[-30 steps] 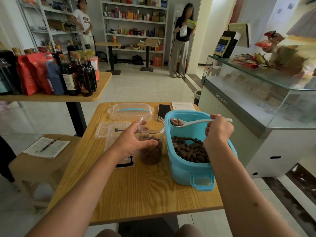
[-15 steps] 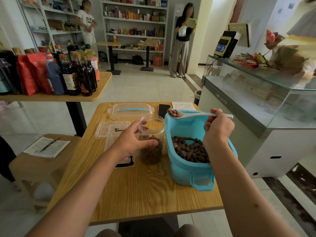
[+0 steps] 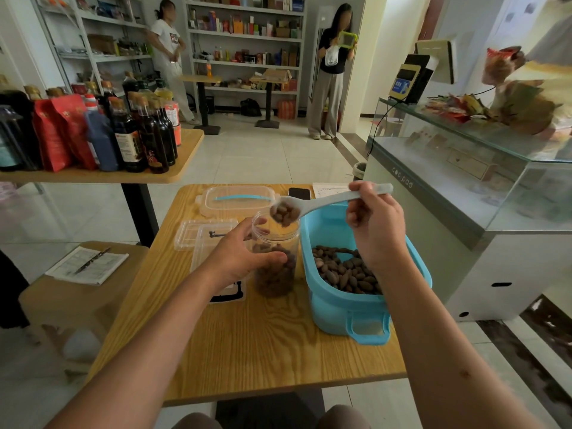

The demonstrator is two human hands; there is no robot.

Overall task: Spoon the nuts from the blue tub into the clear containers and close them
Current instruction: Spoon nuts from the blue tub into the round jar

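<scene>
A blue tub (image 3: pixel 334 301) with brown nuts (image 3: pixel 343 270) in it stands on the right of the wooden table (image 3: pixel 247 351). Just left of it stands a clear round jar (image 3: pixel 275 274), about half full of nuts. My left hand (image 3: pixel 238 255) grips the jar's side. My right hand (image 3: pixel 374 224) holds a white spoon (image 3: pixel 322 202) by the handle. The spoon's bowl is tilted over the jar's mouth and nuts are sliding off it into the jar.
Behind the jar lie the tub's clear lid (image 3: pixel 236 201), a flat clear container (image 3: pixel 204 236), a black phone (image 3: pixel 299 193) and a paper (image 3: pixel 329 189). A glass counter (image 3: pixel 464 187) stands to the right, a table of bottles (image 3: pixel 102 131) to the left. Two people stand by the far shelves.
My right hand carried the loaded spoon up out of the tub and left over the jar, then tilted it so nuts pour in. My left hand kept hold of the jar.
</scene>
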